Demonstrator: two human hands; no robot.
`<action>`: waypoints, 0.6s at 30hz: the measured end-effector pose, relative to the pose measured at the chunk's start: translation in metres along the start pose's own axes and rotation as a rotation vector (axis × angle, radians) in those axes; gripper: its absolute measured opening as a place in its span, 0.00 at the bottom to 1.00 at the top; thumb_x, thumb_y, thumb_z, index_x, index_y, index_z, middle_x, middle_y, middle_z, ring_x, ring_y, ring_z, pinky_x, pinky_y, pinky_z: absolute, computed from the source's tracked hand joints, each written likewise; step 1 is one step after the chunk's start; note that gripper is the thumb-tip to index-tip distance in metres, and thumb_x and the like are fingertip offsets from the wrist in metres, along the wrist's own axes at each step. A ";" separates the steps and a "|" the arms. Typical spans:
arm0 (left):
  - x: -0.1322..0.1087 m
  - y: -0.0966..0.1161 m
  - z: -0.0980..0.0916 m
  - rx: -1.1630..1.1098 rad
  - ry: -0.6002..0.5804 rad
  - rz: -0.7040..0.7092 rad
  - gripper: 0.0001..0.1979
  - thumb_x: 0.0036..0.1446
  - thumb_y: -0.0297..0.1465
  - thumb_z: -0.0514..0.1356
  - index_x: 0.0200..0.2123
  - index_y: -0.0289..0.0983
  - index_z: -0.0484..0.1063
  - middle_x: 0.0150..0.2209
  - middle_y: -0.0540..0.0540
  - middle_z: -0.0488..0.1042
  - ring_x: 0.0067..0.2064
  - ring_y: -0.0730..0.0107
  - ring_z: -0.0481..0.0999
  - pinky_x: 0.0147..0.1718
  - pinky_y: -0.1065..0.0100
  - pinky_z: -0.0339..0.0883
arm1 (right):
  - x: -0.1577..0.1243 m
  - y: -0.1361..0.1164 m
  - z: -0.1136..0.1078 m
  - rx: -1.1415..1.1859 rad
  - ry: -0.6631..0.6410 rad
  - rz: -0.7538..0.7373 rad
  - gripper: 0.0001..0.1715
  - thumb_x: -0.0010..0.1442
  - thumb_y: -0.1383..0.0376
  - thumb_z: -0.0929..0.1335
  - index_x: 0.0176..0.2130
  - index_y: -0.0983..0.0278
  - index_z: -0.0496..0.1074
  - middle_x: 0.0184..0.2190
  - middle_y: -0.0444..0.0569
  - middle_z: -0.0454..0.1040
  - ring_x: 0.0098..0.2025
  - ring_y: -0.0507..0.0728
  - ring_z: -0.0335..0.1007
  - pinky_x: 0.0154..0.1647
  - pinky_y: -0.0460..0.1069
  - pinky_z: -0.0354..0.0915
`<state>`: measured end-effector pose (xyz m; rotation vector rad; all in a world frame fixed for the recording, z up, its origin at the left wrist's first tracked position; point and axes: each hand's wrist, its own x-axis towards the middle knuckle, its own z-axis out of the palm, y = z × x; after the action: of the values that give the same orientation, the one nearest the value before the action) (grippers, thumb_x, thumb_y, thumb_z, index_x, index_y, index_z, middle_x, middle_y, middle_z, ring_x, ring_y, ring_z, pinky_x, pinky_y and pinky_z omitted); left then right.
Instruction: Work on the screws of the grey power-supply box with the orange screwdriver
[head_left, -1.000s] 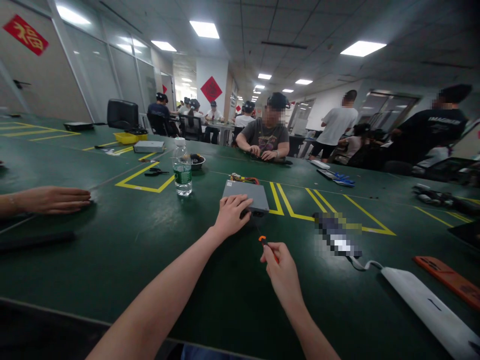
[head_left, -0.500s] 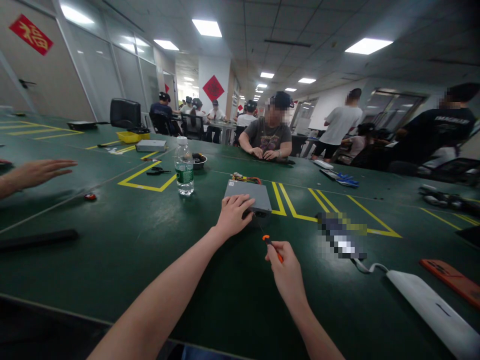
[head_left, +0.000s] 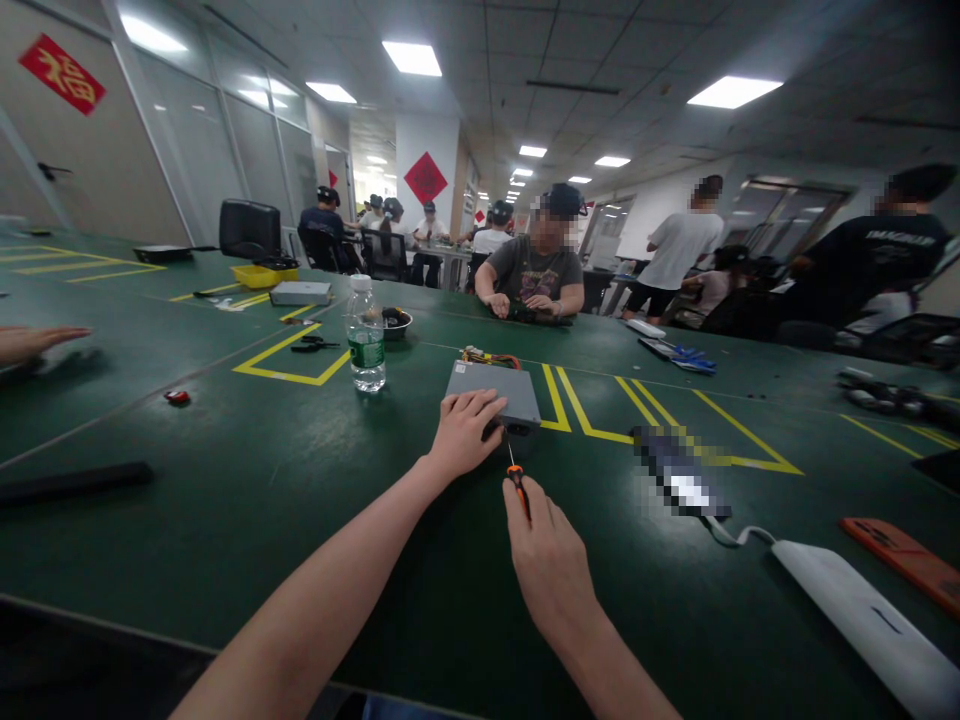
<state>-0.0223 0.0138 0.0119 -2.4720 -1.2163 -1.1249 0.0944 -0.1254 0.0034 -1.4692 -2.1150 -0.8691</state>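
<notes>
On the green table, straight ahead, lies a grey metal computer power supply with bundled coloured wires at its far side. My left hand holds it, fingers across the top and thumb at the near edge. In my right hand is an orange-and-black screwdriver, gripped by the handle. Its thin shaft points away from me, up to the near face of the power supply beside my left thumb. Whether the tip sits in a screw is too small to tell.
Left of the power supply stands a water bottle, with a bowl behind it. To the right lie a blurred phone on a cable, a white power bank and an orange phone. A co-worker's hand shows at far left.
My right hand has turned and moved slightly left, bringing the screwdriver more upright in view, in line with the near face. The co-worker's hand at far left has drawn back leftward.
</notes>
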 end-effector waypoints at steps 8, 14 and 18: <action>-0.001 0.001 0.000 0.005 -0.002 0.012 0.22 0.53 0.35 0.57 0.53 0.44 0.62 0.54 0.46 0.65 0.55 0.59 0.61 0.50 0.55 0.50 | 0.001 0.014 0.006 0.074 -0.028 -0.128 0.14 0.56 0.74 0.59 0.40 0.67 0.70 0.45 0.62 0.68 0.34 0.57 0.69 0.32 0.51 0.68; -0.002 0.001 0.001 0.015 0.000 0.013 0.23 0.52 0.35 0.58 0.53 0.44 0.61 0.55 0.46 0.65 0.55 0.59 0.61 0.51 0.55 0.50 | 0.000 0.028 0.001 0.261 -0.080 -0.229 0.16 0.56 0.69 0.63 0.46 0.68 0.67 0.51 0.65 0.63 0.42 0.58 0.69 0.37 0.49 0.68; -0.002 0.001 0.002 0.029 0.000 0.015 0.25 0.52 0.40 0.58 0.53 0.43 0.61 0.55 0.45 0.65 0.56 0.59 0.60 0.51 0.55 0.49 | -0.001 0.044 0.012 0.292 0.033 -0.466 0.15 0.58 0.71 0.63 0.46 0.67 0.66 0.51 0.64 0.66 0.36 0.53 0.69 0.34 0.48 0.66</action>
<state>-0.0213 0.0134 0.0089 -2.4557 -1.2033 -1.0950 0.1364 -0.1070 0.0058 -0.8249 -2.4777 -0.6871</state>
